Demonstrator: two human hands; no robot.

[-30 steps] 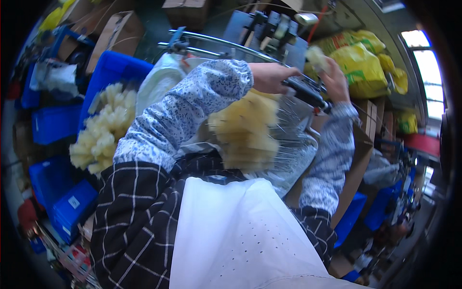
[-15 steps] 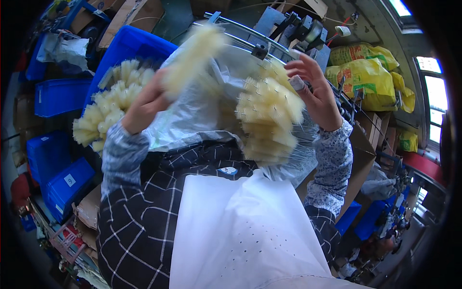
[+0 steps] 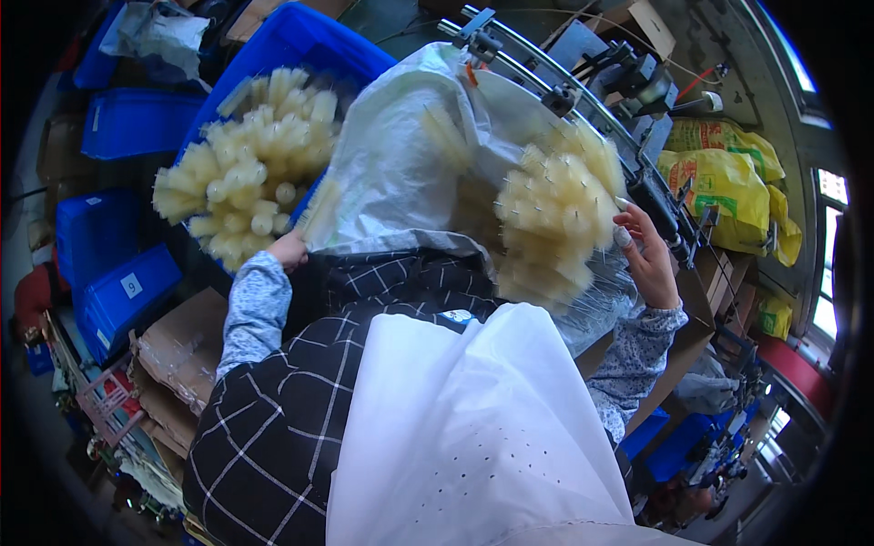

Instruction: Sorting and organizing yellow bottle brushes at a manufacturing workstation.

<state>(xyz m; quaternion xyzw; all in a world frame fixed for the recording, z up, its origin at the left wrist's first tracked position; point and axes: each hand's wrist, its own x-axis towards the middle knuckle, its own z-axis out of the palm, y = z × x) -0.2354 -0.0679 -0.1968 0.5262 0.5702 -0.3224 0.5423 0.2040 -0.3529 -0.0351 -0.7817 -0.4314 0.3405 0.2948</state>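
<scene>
My left hand (image 3: 289, 251) is closed at the near edge of the white plastic sheet, with a cream bristle brush (image 3: 319, 211) standing up from its fingers. My right hand (image 3: 648, 264) has its fingers apart, beside a big heap of cream bristle brushes (image 3: 551, 214) with thin metal wire ends. White wrapping covers a fingertip or two of that hand. Nothing is visibly gripped in it. The white plastic sheet (image 3: 387, 155) lies between the hands, over dark checked cloth on my lap. More brushes (image 3: 255, 164) fill a blue bin at the left.
The blue bin (image 3: 314, 36) stands far left, with other blue bins (image 3: 137, 123) beyond it. A metal-railed machine (image 3: 583, 100) runs along the far right. Yellow sacks (image 3: 719, 191) are piled behind it. Flattened cardboard (image 3: 187, 350) lies at the left.
My left hand has come down and nearer with the brush, from above the sheet to its near left edge. My right hand has moved lower along the heap's right side. The view has shifted.
</scene>
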